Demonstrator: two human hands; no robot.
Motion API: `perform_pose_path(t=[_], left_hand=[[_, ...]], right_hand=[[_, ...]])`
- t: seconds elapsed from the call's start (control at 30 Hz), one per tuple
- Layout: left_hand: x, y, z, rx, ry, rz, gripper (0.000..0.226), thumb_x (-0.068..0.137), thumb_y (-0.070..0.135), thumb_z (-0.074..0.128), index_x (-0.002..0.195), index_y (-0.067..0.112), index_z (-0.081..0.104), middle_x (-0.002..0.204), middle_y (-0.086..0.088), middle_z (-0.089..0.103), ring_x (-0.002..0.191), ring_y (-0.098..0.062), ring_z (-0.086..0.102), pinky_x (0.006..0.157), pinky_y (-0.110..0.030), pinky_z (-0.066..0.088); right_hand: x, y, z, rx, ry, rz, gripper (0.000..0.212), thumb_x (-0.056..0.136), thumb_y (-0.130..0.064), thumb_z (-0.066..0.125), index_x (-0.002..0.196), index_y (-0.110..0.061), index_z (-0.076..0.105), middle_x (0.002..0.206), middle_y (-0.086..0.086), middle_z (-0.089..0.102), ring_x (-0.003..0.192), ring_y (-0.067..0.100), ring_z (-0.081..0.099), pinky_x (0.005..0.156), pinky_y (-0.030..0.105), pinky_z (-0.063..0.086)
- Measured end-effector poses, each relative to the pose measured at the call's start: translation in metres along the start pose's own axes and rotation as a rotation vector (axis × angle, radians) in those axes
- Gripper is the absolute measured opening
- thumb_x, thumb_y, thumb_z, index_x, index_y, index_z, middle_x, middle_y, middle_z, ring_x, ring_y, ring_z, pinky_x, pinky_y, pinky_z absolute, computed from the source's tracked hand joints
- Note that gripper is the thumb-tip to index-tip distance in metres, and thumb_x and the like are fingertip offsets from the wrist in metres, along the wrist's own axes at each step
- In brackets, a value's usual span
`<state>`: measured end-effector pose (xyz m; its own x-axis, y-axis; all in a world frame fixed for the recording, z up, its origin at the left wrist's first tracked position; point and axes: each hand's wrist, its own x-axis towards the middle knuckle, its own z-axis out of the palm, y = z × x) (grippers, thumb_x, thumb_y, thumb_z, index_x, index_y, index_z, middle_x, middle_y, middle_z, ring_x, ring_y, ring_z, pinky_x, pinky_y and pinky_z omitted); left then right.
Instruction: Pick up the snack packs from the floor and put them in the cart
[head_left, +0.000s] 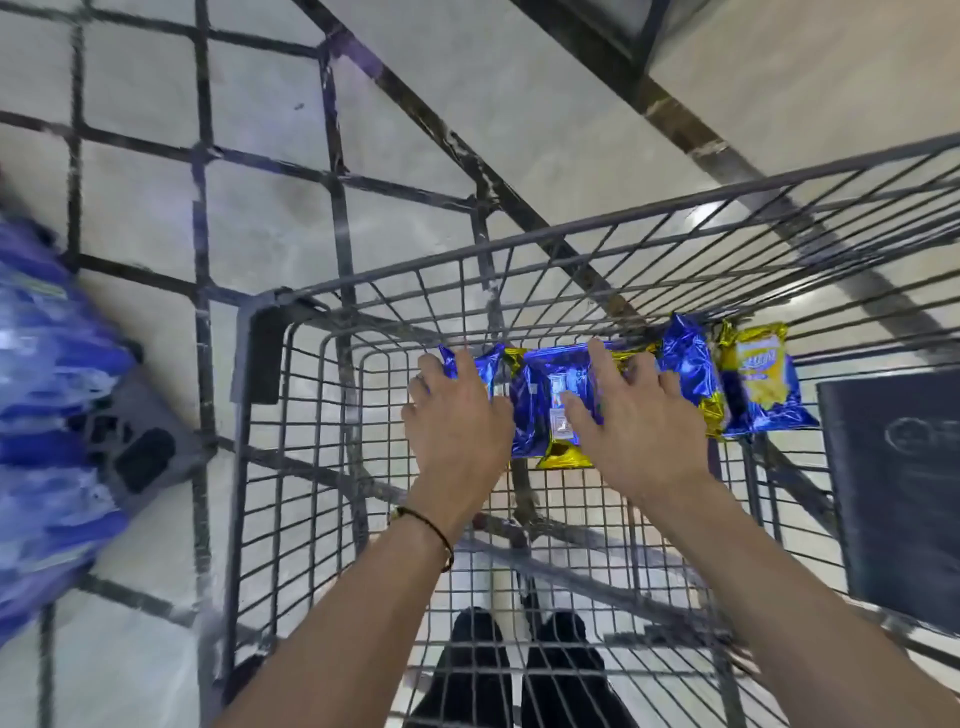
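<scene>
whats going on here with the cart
A person reaches into a wire cart. Their left grip lies on the leftmost snack pack, and the right grip, fingers spread, lies on the middle pack. More packs lie beside these on the cart's floor.

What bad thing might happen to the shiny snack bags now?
The left hand and right hand rest on the blue and gold foil snack packs; pressing hard might crush the snacks. The packs overlap along the far wall of the grey wire cart, so one may slide when the hands lift.
</scene>
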<state>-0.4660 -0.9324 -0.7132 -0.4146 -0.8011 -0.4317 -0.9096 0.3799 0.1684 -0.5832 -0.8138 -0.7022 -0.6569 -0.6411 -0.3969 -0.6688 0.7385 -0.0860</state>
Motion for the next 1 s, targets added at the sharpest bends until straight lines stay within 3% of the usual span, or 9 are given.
perform_pose_path(t=[0.2, 0.4, 0.57, 0.67, 0.77, 0.87, 1.0], left_hand=[[-0.048, -0.005, -0.07, 0.097, -0.01, 0.134, 0.041, 0.096, 0.038, 0.05, 0.132, 0.017, 0.046, 0.13, -0.009, 0.044, 0.119, -0.03, 0.046, 0.093, -0.044, 0.043], [-0.117, -0.017, -0.163, 0.156, 0.051, 0.364, 0.038, 0.097, 0.039, 0.044, 0.131, 0.022, 0.047, 0.133, -0.002, 0.046, 0.12, -0.024, 0.044, 0.101, -0.039, 0.038], [-0.171, -0.015, -0.262, 0.175, 0.139, 0.341, 0.055, 0.086, 0.055, 0.048, 0.129, 0.022, 0.053, 0.134, -0.005, 0.052, 0.124, -0.03, 0.045, 0.103, -0.046, 0.038], [-0.203, -0.015, -0.316, 0.174, 0.228, 0.377, 0.054, 0.085, 0.054, 0.049, 0.125, 0.018, 0.054, 0.127, -0.007, 0.052, 0.119, -0.031, 0.046, 0.098, -0.047, 0.038], [-0.235, -0.019, -0.359, 0.165, 0.344, 0.372, 0.049, 0.081, 0.05, 0.05, 0.117, 0.017, 0.058, 0.116, -0.006, 0.055, 0.111, -0.031, 0.051, 0.092, -0.047, 0.039], [-0.269, -0.027, -0.388, 0.177, 0.427, 0.336, 0.054, 0.082, 0.053, 0.049, 0.123, 0.019, 0.056, 0.127, -0.006, 0.053, 0.118, -0.032, 0.047, 0.098, -0.05, 0.035], [-0.314, -0.047, -0.407, 0.243, 0.482, 0.24, 0.055, 0.083, 0.051, 0.05, 0.13, 0.022, 0.049, 0.139, -0.008, 0.045, 0.126, -0.034, 0.04, 0.101, -0.053, 0.033]], right_hand=[[-0.037, 0.0, -0.057, -0.084, 0.065, -0.104, 0.054, 0.098, -0.05, 0.031, 0.144, -0.024, 0.035, 0.131, 0.011, 0.048, 0.112, 0.036, 0.047, 0.082, 0.047, 0.048], [-0.097, 0.0, -0.156, -0.13, 0.103, -0.165, 0.046, 0.095, -0.045, 0.046, 0.135, -0.023, 0.048, 0.134, 0.007, 0.051, 0.121, 0.035, 0.045, 0.09, 0.051, 0.046], [-0.158, -0.018, -0.254, -0.099, 0.179, -0.225, 0.043, 0.097, -0.044, 0.042, 0.134, -0.023, 0.05, 0.135, 0.005, 0.052, 0.126, 0.031, 0.043, 0.095, 0.049, 0.044], [-0.188, -0.027, -0.304, -0.105, 0.266, -0.273, 0.047, 0.096, -0.044, 0.041, 0.135, -0.02, 0.052, 0.13, 0.008, 0.056, 0.123, 0.033, 0.046, 0.096, 0.049, 0.047], [-0.211, -0.037, -0.348, -0.113, 0.377, -0.367, 0.046, 0.091, -0.041, 0.048, 0.13, -0.016, 0.054, 0.121, 0.01, 0.059, 0.114, 0.033, 0.05, 0.087, 0.049, 0.051], [-0.233, -0.055, -0.387, -0.125, 0.495, -0.48, 0.045, 0.087, -0.035, 0.062, 0.127, -0.015, 0.055, 0.115, 0.009, 0.059, 0.107, 0.033, 0.049, 0.08, 0.048, 0.052], [-0.253, -0.073, -0.415, -0.154, 0.525, -0.62, 0.044, 0.089, -0.038, 0.057, 0.129, -0.019, 0.052, 0.116, 0.006, 0.058, 0.105, 0.031, 0.05, 0.077, 0.045, 0.051]])
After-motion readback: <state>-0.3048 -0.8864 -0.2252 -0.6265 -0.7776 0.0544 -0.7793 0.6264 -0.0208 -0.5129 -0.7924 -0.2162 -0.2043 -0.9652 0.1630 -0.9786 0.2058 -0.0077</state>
